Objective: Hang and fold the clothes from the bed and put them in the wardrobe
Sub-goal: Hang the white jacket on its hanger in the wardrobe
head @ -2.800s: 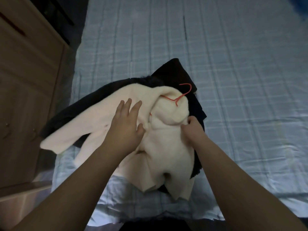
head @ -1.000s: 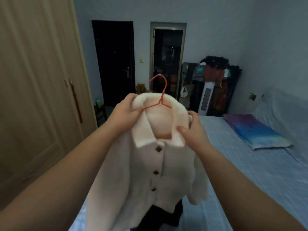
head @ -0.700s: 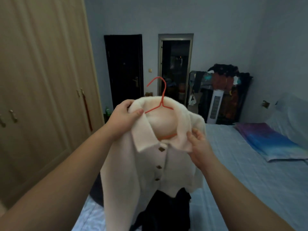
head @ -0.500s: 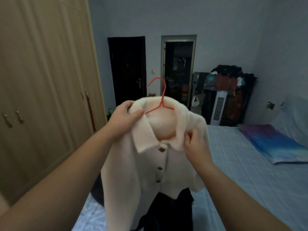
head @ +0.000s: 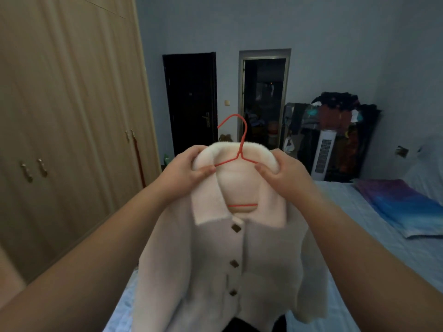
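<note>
A cream fleece jacket (head: pixel 230 267) with dark buttons hangs on a red wire hanger (head: pixel 241 149), held up in front of me above the bed (head: pixel 374 240). My left hand (head: pixel 185 167) grips the left side of the collar and my right hand (head: pixel 284 174) grips the right side. The hanger's hook sticks up between both hands. A bit of dark clothing (head: pixel 239 328) shows under the jacket's hem. The wooden wardrobe (head: pixel 67 130) stands at the left with its doors shut.
A blue and purple pillow (head: pixel 402 204) lies on the bed at the right. Behind stand a white tower fan (head: pixel 322 155), a rack piled with clothes (head: pixel 335 125), a dark closed door (head: pixel 190 101) and an open doorway (head: pixel 263 97).
The jacket was lifted off the bed on its hanger. Over the last second my right hand moved from the jacket's front up to the right side of the collar.
</note>
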`<action>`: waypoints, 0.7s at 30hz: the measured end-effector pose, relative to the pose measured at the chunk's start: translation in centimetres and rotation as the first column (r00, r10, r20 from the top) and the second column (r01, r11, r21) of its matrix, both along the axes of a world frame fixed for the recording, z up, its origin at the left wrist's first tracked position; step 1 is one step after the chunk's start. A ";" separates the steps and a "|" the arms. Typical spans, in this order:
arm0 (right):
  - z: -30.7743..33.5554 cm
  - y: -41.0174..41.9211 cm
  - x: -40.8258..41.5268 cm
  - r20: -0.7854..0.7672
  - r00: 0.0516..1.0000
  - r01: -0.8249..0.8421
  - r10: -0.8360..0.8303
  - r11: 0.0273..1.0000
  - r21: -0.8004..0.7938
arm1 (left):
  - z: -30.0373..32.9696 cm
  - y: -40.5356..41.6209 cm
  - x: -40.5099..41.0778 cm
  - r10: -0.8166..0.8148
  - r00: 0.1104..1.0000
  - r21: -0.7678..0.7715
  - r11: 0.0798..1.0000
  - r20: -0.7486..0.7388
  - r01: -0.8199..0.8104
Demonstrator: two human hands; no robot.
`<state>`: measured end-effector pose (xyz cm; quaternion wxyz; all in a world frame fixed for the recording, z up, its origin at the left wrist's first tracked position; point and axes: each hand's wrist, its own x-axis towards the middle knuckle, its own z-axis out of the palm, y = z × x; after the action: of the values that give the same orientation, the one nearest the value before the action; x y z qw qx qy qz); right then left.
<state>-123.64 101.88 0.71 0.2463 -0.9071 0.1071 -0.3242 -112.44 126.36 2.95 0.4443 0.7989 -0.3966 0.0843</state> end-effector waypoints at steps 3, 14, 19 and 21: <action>0.3 0.8 0.4 0.081 0.991 0.106 -0.106 0.994 0.010 | -0.4 -0.1 0.2 0.011 0.991 0.142 0.989 0.133 -0.030; 1.9 0.9 -0.3 0.081 0.996 0.032 -0.045 0.986 0.166 | -7.1 1.6 1.1 0.250 0.867 0.255 0.888 0.431 -0.383; 1.1 1.1 -1.1 -0.015 1.000 0.005 -0.002 0.989 0.147 | -4.8 2.1 1.6 0.102 0.959 0.276 0.945 0.266 -0.177; 1.0 1.1 -1.2 -0.059 0.998 -0.022 0.032 0.987 0.159 | -4.1 2.5 2.2 0.045 0.992 0.369 0.925 0.118 -0.086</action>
<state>-124.88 103.00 1.69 0.3186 -0.8955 0.1278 -0.2833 -110.21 128.87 -1.17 0.2590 0.8760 -0.4015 0.0649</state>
